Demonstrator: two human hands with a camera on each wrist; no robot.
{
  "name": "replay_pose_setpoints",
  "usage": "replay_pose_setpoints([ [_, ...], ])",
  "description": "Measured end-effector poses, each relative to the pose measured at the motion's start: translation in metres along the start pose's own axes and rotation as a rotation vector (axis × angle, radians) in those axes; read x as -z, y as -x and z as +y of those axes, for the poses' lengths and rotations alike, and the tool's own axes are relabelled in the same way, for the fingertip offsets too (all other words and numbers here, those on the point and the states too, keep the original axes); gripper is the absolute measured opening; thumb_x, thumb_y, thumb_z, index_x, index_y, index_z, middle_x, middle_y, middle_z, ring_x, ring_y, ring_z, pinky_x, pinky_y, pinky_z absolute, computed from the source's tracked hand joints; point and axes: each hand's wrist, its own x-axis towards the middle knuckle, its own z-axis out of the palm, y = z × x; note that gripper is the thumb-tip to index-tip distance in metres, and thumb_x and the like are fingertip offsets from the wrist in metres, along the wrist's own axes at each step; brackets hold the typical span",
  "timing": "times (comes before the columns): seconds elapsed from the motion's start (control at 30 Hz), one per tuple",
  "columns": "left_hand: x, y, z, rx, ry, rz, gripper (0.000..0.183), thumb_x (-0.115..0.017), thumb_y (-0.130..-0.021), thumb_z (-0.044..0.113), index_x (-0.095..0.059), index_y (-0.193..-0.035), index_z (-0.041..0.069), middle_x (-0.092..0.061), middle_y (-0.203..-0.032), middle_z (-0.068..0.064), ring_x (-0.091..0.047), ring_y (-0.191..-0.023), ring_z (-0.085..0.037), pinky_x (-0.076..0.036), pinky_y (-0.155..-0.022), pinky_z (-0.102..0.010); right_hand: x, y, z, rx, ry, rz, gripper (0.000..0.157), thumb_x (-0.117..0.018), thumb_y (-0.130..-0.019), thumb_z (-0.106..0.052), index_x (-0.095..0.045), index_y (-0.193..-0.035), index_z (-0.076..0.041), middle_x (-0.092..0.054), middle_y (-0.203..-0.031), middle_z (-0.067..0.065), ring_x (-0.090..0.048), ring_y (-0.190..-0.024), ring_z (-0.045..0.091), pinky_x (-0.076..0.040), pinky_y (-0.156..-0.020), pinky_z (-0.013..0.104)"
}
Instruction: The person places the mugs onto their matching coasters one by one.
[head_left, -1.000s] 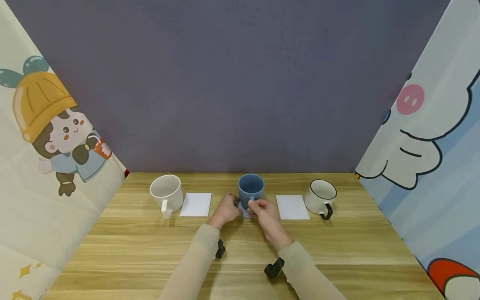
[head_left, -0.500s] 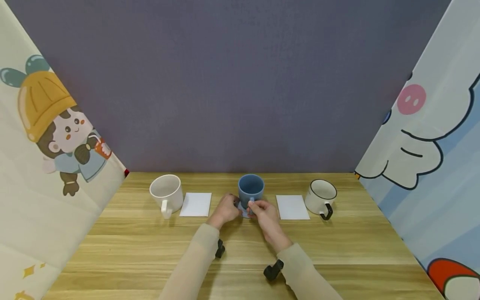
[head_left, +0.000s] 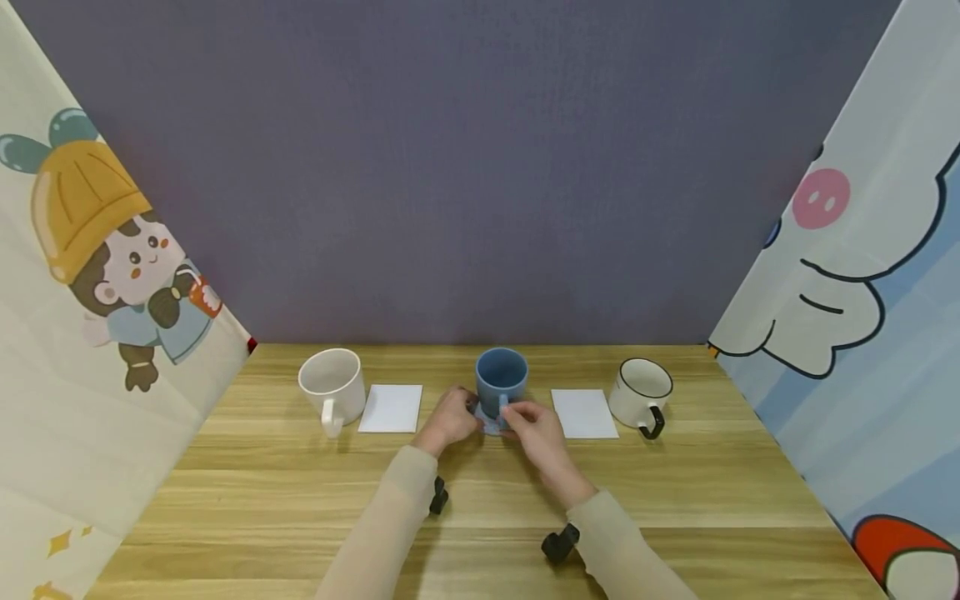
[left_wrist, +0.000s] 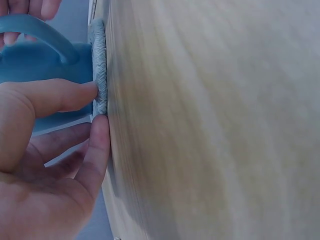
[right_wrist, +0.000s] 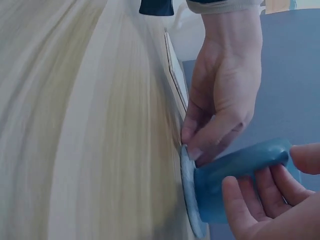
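Note:
A blue mug [head_left: 501, 375] stands upright on a woven light-blue coaster [head_left: 491, 425] at the table's far middle. My left hand [head_left: 450, 421] pinches the coaster's left edge; in the left wrist view its thumb and a fingertip meet the woven rim [left_wrist: 100, 75]. My right hand [head_left: 538, 433] is at the right of the mug's handle [right_wrist: 250, 156]. In the right wrist view, its fingers [right_wrist: 272, 187] are spread apart along one side of that handle, with the thumb by its upper end. Whether any of them still touch the handle is hard to tell.
A large white mug [head_left: 332, 383] stands left beside a white square card [head_left: 391, 408]. On the right another white square card [head_left: 585, 414] lies next to a white mug with a black rim and black handle [head_left: 642, 393]. A dark panel [head_left: 480, 167] rises behind the table.
My right thumb has shifted off the front of the handle to its right side, and the right wrist has moved slightly right. The left hand, coaster and mug look the same.

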Motion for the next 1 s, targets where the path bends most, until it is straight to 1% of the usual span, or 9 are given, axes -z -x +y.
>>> replay_pose_setpoints([
  [0.13,-0.001,-0.002,-0.002,-0.028,-0.021,0.010,0.039,-0.078,-0.071,0.000,-0.071,-0.108,-0.011,-0.064,-0.115,-0.021,-0.060,-0.109,-0.035,-0.050,-0.099,-0.048,0.008,0.002,-0.005,0.019,0.052,-0.004,0.023,-0.067,-0.097,-0.009,-0.069,-0.106,0.013,-0.070,-0.101,0.019,-0.067,-0.093,0.024,-0.058,-0.087,0.046],
  [0.3,-0.001,-0.002,-0.003,-0.026,-0.019,0.011,0.040,-0.078,-0.070,-0.001,-0.072,-0.108,-0.010,-0.064,-0.113,-0.020,-0.060,-0.107,-0.034,-0.050,-0.097,-0.048,0.017,0.004,-0.012,0.028,0.095,-0.028,0.019,-0.067,-0.097,-0.007,-0.070,-0.103,0.011,-0.071,-0.095,0.018,-0.068,-0.092,0.025,-0.059,-0.085,0.046],
  [0.43,-0.001,-0.002,-0.003,-0.024,-0.005,0.006,0.039,-0.077,-0.069,-0.002,-0.072,-0.107,-0.010,-0.064,-0.114,-0.020,-0.060,-0.108,-0.034,-0.049,-0.098,-0.049,0.024,0.006,-0.017,0.035,0.134,-0.050,0.015,-0.067,-0.097,-0.006,-0.071,-0.099,0.009,-0.072,-0.091,0.015,-0.068,-0.088,0.023,-0.058,-0.085,0.049],
  [0.5,-0.001,-0.001,-0.002,-0.023,0.000,0.001,0.039,-0.077,-0.070,-0.002,-0.072,-0.108,-0.011,-0.065,-0.115,-0.021,-0.061,-0.109,-0.035,-0.050,-0.098,-0.049,0.027,0.011,-0.025,0.047,0.156,-0.060,0.014,-0.067,-0.096,-0.004,-0.071,-0.098,0.009,-0.071,-0.089,0.014,-0.068,-0.087,0.023,-0.059,-0.084,0.048],
  [0.57,-0.001,-0.002,-0.002,-0.022,0.002,-0.005,0.040,-0.077,-0.070,-0.003,-0.071,-0.109,-0.011,-0.065,-0.116,-0.021,-0.061,-0.110,-0.036,-0.050,-0.098,-0.049,0.032,0.013,-0.029,0.064,0.190,-0.066,0.014,-0.067,-0.097,-0.004,-0.071,-0.098,0.010,-0.071,-0.089,0.013,-0.068,-0.086,0.023,-0.059,-0.082,0.042],
  [0.7,-0.001,-0.002,-0.003,-0.026,-0.001,-0.008,0.040,-0.078,-0.070,-0.004,-0.071,-0.109,-0.012,-0.064,-0.117,-0.022,-0.060,-0.112,-0.037,-0.050,-0.099,-0.049,0.044,0.014,-0.035,0.084,0.265,-0.080,0.017,-0.066,-0.098,-0.004,-0.069,-0.099,0.012,-0.071,-0.090,0.018,-0.067,-0.084,0.024,-0.059,-0.079,0.038],
  [0.73,-0.001,-0.002,-0.003,-0.025,-0.003,-0.007,0.040,-0.078,-0.070,-0.003,-0.071,-0.109,-0.012,-0.064,-0.117,-0.022,-0.060,-0.111,-0.037,-0.049,-0.099,-0.049,0.048,0.011,-0.031,0.089,0.281,-0.078,0.017,-0.066,-0.098,-0.005,-0.069,-0.099,0.011,-0.071,-0.090,0.018,-0.066,-0.083,0.021,-0.059,-0.078,0.038],
  [0.83,-0.001,-0.002,-0.002,-0.017,-0.003,-0.005,0.040,-0.078,-0.070,-0.003,-0.071,-0.109,-0.012,-0.063,-0.116,-0.021,-0.059,-0.111,-0.036,-0.049,-0.099,-0.049,0.058,0.012,-0.033,0.097,0.301,-0.078,0.018,-0.067,-0.098,-0.009,-0.070,-0.100,0.010,-0.071,-0.091,0.018,-0.066,-0.081,0.019,-0.058,-0.079,0.041],
  [1.0,-0.002,-0.002,-0.001,-0.016,0.000,-0.006,0.039,-0.078,-0.072,-0.004,-0.071,-0.109,-0.012,-0.063,-0.117,-0.022,-0.059,-0.111,-0.036,-0.049,-0.099,-0.049,0.073,0.016,-0.037,0.121,0.367,-0.078,0.019,-0.068,-0.098,-0.014,-0.072,-0.101,0.005,-0.072,-0.090,0.013,-0.066,-0.081,0.021,-0.056,-0.073,0.031],
])
